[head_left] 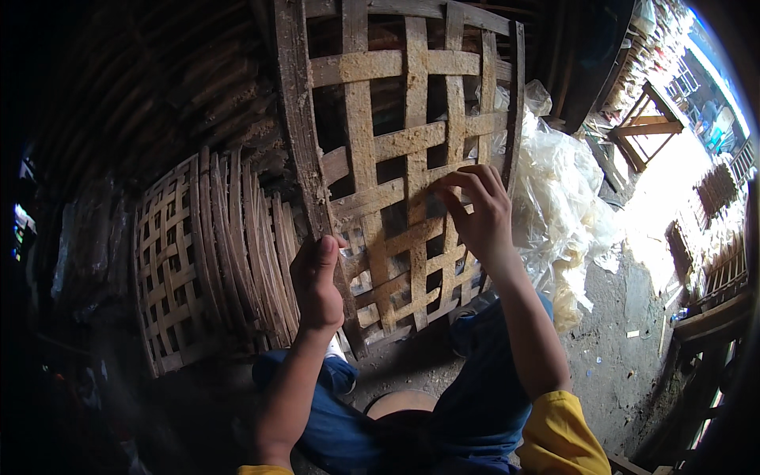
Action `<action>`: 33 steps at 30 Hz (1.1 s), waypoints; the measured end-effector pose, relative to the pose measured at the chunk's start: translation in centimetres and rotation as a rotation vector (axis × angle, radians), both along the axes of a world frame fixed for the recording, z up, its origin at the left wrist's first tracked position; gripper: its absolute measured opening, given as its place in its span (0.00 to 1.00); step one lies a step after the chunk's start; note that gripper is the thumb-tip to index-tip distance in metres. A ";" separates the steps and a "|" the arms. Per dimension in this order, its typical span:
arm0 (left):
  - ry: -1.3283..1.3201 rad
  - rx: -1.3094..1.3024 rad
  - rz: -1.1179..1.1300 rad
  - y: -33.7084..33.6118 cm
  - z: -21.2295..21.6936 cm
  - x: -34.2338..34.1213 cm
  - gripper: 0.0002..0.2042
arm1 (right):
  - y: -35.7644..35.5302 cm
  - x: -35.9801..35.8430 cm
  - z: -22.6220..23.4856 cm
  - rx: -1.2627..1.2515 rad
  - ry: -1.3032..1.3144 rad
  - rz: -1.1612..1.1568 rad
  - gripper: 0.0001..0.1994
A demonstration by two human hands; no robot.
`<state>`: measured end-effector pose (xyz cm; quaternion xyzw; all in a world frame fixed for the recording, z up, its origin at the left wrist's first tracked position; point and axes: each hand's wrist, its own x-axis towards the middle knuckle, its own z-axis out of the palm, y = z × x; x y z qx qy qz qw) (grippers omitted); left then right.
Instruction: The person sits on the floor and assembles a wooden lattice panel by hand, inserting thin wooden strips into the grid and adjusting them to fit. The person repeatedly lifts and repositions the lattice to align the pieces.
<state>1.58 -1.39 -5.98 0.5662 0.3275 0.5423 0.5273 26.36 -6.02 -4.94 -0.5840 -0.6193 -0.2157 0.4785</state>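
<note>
my left hand (318, 297) is closed on the side rail (305, 138) of the woven rack (415, 140), which spreads ahead and right of it. i'd brace firmly there, moving my right hand (484, 218), fingers curled narrow by the slats (372, 66), lightly; whether it pinches anything, i cannot tell.

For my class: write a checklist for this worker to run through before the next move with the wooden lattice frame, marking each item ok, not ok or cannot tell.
1. Left hand on the frame: ok, it grips the left side rail.
2. Right hand has firm hold of a strip: cannot tell, its bent fingers are at the lattice but the contact is unclear.
3. Woven strips clean: not ok, a crumbly crust coats them.
4. Frame's lower edge resting firmly: cannot tell, its support is unclear.
5. Clear plastic sheeting out of the way: not ok, it is heaped close by on the right.
</note>
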 end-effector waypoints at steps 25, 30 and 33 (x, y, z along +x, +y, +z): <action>0.015 -0.021 0.094 0.4 -0.4 -1.5 0.18 | -1.4 3.0 -1.0 -0.121 0.481 0.039 0.06; -0.074 -0.103 0.120 1.8 -0.8 -2.9 0.18 | -1.6 4.3 -1.3 -0.140 0.416 -0.182 0.05; -0.078 -0.078 0.116 1.8 -0.6 -2.9 0.19 | -1.5 4.4 -0.9 0.028 0.157 -0.222 0.05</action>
